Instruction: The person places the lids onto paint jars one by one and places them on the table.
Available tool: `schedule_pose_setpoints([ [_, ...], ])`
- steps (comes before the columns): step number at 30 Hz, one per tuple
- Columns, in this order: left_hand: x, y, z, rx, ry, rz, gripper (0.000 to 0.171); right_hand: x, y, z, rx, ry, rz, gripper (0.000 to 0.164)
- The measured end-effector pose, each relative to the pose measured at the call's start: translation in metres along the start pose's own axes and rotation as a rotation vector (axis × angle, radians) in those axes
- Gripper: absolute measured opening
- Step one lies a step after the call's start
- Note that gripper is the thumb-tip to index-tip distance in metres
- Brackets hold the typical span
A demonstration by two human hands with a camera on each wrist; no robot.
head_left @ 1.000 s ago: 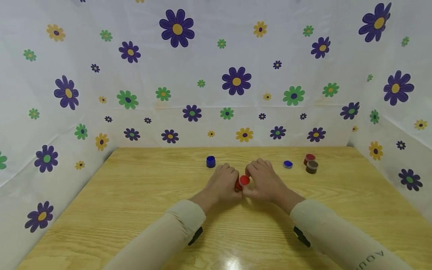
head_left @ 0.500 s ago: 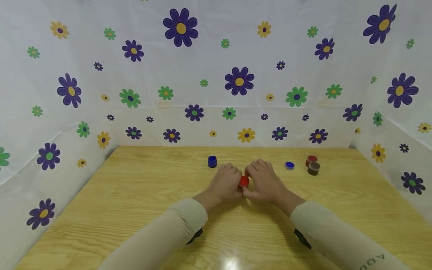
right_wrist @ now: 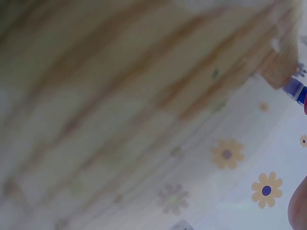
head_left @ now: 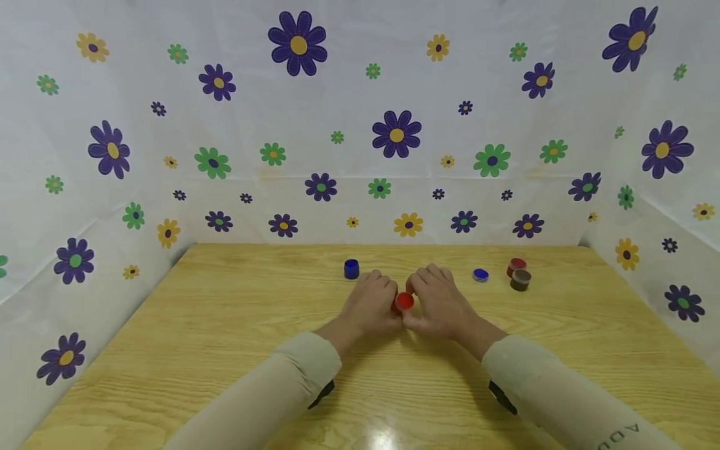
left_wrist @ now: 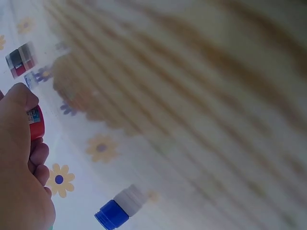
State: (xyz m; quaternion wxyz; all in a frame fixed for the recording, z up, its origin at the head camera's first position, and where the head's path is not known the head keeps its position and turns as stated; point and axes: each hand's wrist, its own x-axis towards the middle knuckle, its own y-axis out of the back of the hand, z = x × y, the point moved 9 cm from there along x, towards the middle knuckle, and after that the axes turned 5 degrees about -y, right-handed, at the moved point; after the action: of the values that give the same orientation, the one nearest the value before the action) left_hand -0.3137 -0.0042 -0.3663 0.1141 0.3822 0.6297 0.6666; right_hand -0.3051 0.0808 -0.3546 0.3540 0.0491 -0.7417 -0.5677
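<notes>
A small red paint jar (head_left: 404, 302) is held between both hands above the middle of the table, its round red top facing up and toward the head camera. My left hand (head_left: 368, 304) grips the jar from the left; in the left wrist view its thumb and curled fingers hold the red jar (left_wrist: 37, 123), whose label partly shows. From the other side my right hand (head_left: 440, 303) pinches the jar at its top with thumb and bent fingers. Only a fingertip of that hand appears in the right wrist view. The hands hide much of the jar's body.
An uncovered blue paint jar (head_left: 351, 269) stands behind the left hand. To the right lie a blue lid (head_left: 480, 275), another red jar (head_left: 515, 266) and a dark jar (head_left: 520, 280). Flower-printed cloth borders the wooden table (head_left: 225, 350) at the back and sides.
Both hands stay together around the red jar. Its top has turned and shifted very slightly between the fingers. The other jars and the blue lid have not moved on the table.
</notes>
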Motion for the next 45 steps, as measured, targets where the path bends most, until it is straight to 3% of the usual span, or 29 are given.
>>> schedule_pose_setpoints([
  [5,0.0009,0.0053,0.0052,0.033,-0.046,0.033,0.032,-0.0001,0.0007,-0.0011,0.002,0.003,-0.007,0.03],
  [18,0.0017,0.0005,0.0086,0.031,-0.063,-0.015,0.035,-0.0005,-0.0058,-0.0043,-0.038,0.05,-0.049,0.033],
  [33,-0.001,-0.0008,0.0083,0.043,-0.088,0.019,0.034,-0.0006,-0.0019,-0.0057,-0.079,0.016,-0.017,0.033],
  [45,0.0001,-0.0042,0.006,0.029,-0.069,-0.02,0.036,0.0005,-0.0057,0.0004,-0.091,-0.075,-0.095,0.038],
])
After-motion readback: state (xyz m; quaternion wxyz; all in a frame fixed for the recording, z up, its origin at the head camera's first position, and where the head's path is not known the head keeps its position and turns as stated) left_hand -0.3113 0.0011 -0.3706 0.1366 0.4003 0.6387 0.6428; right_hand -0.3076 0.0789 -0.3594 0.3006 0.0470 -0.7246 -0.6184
